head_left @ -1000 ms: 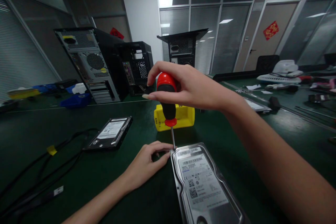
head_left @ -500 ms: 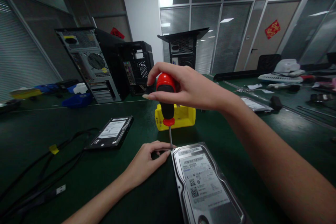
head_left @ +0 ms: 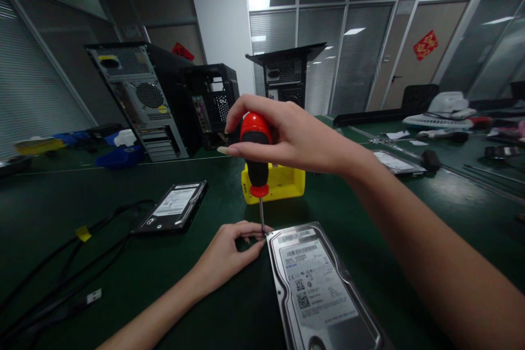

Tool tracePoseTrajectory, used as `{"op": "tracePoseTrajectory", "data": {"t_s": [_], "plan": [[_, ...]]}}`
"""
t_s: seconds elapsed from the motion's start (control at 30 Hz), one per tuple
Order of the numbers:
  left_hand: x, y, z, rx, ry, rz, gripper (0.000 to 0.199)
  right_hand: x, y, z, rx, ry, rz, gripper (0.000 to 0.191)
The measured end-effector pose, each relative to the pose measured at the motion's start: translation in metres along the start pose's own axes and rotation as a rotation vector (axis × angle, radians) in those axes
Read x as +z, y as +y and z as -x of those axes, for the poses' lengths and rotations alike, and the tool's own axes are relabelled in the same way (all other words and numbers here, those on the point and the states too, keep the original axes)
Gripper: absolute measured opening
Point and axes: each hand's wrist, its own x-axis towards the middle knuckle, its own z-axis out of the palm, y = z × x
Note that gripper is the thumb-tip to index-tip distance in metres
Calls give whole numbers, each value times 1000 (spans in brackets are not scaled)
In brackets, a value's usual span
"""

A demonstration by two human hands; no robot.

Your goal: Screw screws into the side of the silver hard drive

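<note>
My right hand is closed around the handle of a red and black screwdriver, which points down and leans slightly. Its tip meets the near-left corner area of a silver hard drive, beside the fingertips of my left hand. Thumb and fingers of that left hand are drawn together around the tip, at the drive's upper left corner. Anything pinched there is too small to make out. The drive lies flat, label side up.
A yellow bin stands behind the screwdriver. To the left lie a second hard drive and black cables. Computer cases stand at the back. Another drive lies on the right, near a white device.
The screwdriver and my right hand have shifted slightly left, and the tip now sits just outside the drive's corner. My left hand has barely moved.
</note>
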Motion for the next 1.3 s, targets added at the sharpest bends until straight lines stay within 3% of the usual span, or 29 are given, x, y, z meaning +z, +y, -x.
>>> {"op": "tracePoseTrajectory", "data": {"t_s": [0.17, 0.77, 1.3], "plan": [[-1, 6, 0, -20, -10, 3, 27, 2, 1, 0, 2, -16, -24, 29], [3, -5, -2, -22, 1, 142, 25, -1, -1, 0, 12, -20, 28, 32], [2, -6, 0, 18, 22, 78, 24, -5, 1, 2, 8, -10, 46, 34]]}}
